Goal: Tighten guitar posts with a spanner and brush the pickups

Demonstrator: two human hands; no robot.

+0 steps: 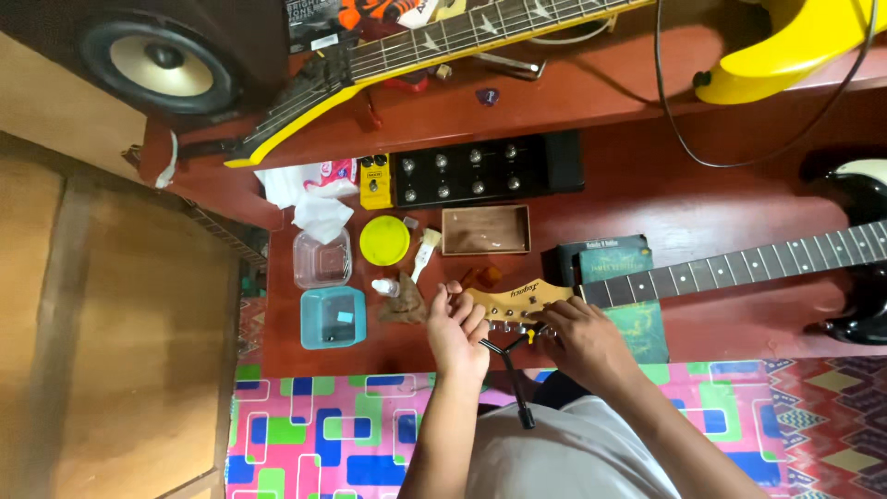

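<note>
The left hand [457, 328] cups the maple guitar headstock [513, 300] at the red surface's [647, 185] front edge; the right hand [577, 337] pinches what is prob. a tuner post. A black winder tool [511, 370] hangs between (grip unclear). Best: steady headstock w/ left, turn slowly.

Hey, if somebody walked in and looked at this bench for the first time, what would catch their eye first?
Probably the two hands, left hand and right hand, meeting over the pale wooden guitar headstock at the near edge of the red-brown wooden table. Next, the bright yellow electric guitar lying across the far side. Then the round yellow lid left of centre, beside a small brown wooden box.
</note>
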